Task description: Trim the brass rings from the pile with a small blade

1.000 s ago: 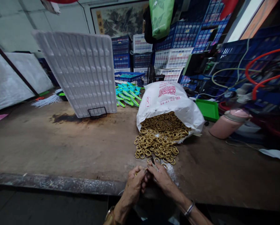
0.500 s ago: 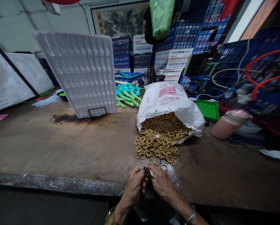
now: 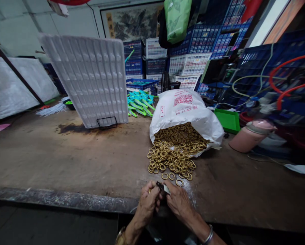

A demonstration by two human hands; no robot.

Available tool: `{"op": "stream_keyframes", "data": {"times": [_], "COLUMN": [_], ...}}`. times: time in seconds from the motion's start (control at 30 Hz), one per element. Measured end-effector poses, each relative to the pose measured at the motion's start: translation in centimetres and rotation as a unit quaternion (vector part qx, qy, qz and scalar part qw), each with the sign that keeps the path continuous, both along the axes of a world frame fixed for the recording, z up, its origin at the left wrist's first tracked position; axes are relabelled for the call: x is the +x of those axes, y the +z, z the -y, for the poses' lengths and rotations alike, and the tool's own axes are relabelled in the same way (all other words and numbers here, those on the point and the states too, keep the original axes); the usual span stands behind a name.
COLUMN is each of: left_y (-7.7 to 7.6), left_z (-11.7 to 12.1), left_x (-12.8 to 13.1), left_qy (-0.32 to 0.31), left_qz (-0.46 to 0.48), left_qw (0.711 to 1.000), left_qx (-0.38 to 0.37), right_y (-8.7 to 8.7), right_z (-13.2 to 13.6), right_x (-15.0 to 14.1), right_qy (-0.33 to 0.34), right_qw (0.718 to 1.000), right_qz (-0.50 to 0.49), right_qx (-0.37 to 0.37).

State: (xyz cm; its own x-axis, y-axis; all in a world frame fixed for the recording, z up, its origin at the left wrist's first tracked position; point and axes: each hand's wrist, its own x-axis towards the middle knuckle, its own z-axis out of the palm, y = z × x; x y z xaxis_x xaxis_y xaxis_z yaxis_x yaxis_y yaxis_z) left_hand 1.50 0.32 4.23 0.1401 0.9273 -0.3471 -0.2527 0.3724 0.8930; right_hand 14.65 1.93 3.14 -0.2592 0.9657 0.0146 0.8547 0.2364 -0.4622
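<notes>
My left hand [image 3: 148, 200] is closed at the table's front edge, with a gold ring [image 3: 149, 191] partly showing between its fingers. My right hand [image 3: 177, 199] is closed on a small dark tool with a pale side [image 3: 165, 189], perhaps a small blade; its kind is unclear. The tool's dark tip meets the left fingertips, where fingers hide most of the ring. Just beyond the hands lies a heap of gold rings [image 3: 171, 160], spilling from a white woven sack [image 3: 167, 110] tipped on its side. One loose ring [image 3: 179, 182] lies nearest the right hand.
A ribbed translucent plastic tray [image 3: 91, 81] stands upright in a black wire stand [image 3: 107, 122]. Behind are green and turquoise pieces [image 3: 139, 103] and stacked crates [image 3: 188, 63]. A green tray [image 3: 227, 120] and pink bottle [image 3: 251, 136] stand at right.
My hands stay nearly in place; the tool's dark tip shows more clearly between them. Behind the upright tray, a green and turquoise strip has come up into view.
</notes>
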Motion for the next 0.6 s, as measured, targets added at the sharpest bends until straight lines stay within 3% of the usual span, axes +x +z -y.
{"op": "stream_keyframes", "data": {"times": [0.3, 0.47, 0.6], "left_y": [0.1, 1.0, 1.8], "left_z": [1.0, 1.3, 0.9], "left_x": [-0.2, -0.4, -0.7], "left_qy": [0.001, 0.0, 0.014], "left_qz": [0.02, 0.085, 0.149], "left_qw": [0.999, 0.996, 0.989], "left_qx": [0.029, 0.022, 0.014], "right_y": [0.7, 0.5, 1.0], "right_z": [-0.8, -1.8, -3.4], "right_x": [0.5, 1.2, 1.1], "right_qy": [0.103, 0.029, -0.035], "right_qw": [0.991, 0.996, 0.996], "right_qz": [-0.038, 0.077, 0.077], "right_qx": [-0.073, -0.036, 0.021]}}
